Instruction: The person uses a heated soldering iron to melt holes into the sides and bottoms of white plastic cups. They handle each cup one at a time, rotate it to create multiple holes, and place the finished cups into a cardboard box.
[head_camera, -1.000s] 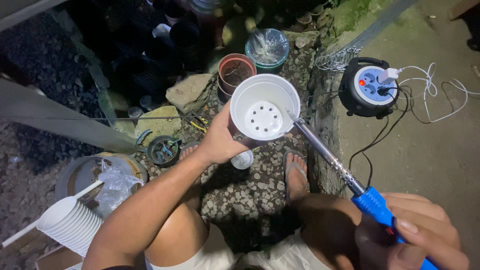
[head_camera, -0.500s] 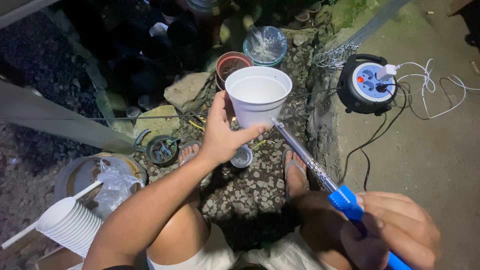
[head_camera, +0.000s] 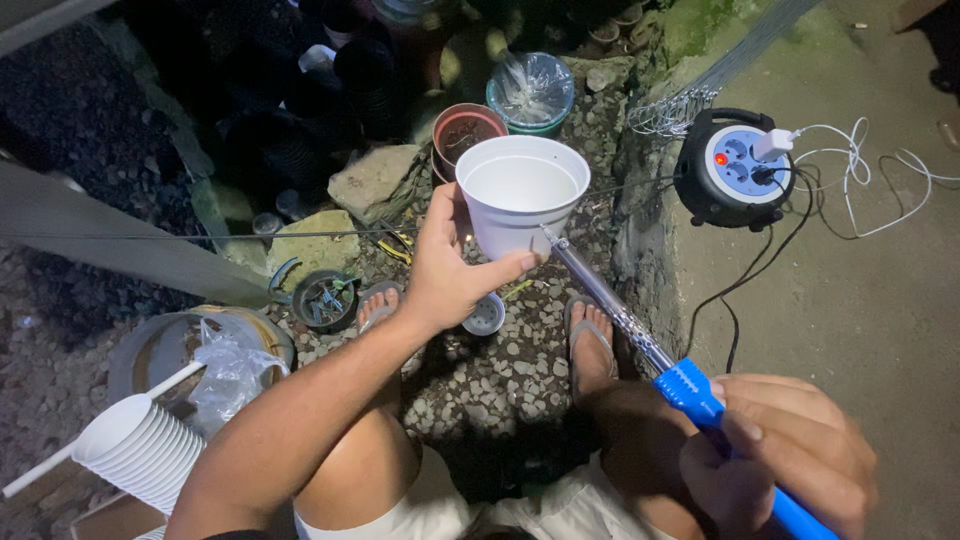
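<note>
My left hand (head_camera: 447, 272) grips a white plastic pot (head_camera: 522, 190) by its lower side, holding it upright in front of me with the rim facing up. My right hand (head_camera: 775, 460) is closed around the blue handle of a soldering iron (head_camera: 640, 335). The iron's metal shaft runs up and left, and its tip touches the pot's side wall near the bottom. My feet in flip-flops rest on the gravel below the pot.
A black cable reel (head_camera: 738, 168) with plugs and white cords sits on the concrete at right. A stack of white pots (head_camera: 135, 450) lies at lower left. A brown pot (head_camera: 462, 130), a plastic-lined teal pot (head_camera: 531, 90), stones and a small white cap (head_camera: 487, 314) lie on the gravel.
My left hand turned the pot from showing its perforated bottom to standing upright. The soldering iron's tip shifted from the rim area to the pot's lower side wall.
</note>
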